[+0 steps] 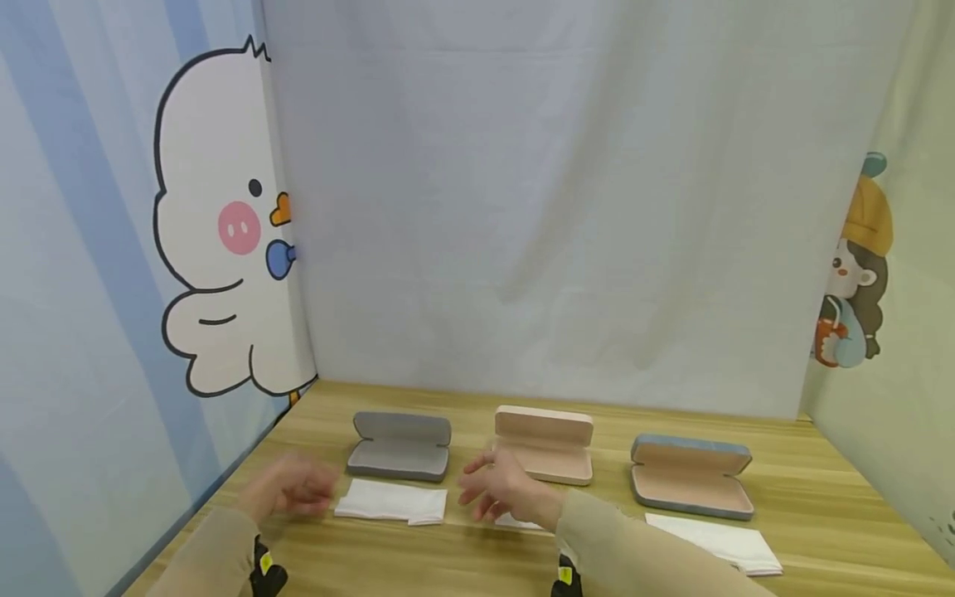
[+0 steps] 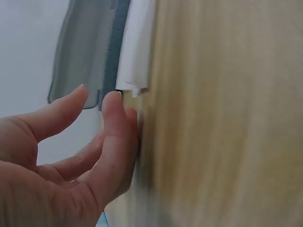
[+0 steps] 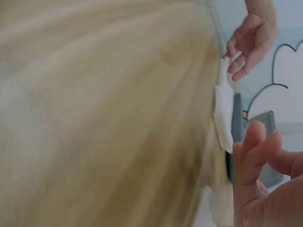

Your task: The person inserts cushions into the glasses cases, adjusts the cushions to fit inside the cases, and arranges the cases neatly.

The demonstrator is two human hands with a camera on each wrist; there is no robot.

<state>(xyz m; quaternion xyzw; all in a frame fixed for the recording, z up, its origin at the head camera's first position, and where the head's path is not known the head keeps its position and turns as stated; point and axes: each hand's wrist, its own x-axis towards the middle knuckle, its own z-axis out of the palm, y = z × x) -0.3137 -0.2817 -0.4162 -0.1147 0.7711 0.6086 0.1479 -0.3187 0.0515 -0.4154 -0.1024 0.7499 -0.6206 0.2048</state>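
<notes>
Three glasses cases lie with lids up along the table: a grey case [image 1: 399, 448], a pink case [image 1: 543, 448] and a blue case [image 1: 692, 479]. A folded white cloth [image 1: 391, 502] is in front of the grey case. To its left is my left hand [image 1: 297, 485], blurred, its fingers loosely bent and holding nothing. My right hand [image 1: 503, 485] hovers on the cloth's other side, before the pink case, fingers relaxed and nothing in them. It partly covers a second white cloth [image 1: 516, 521]. The left wrist view shows thumb and fingers [image 2: 113, 137] apart near the grey case.
A third folded white cloth [image 1: 719, 543] lies in front of the blue case at the right. The wooden table [image 1: 418, 564] ends at a plain grey curtain [image 1: 522, 207] behind. Printed curtains [image 1: 82, 332] stand at both sides.
</notes>
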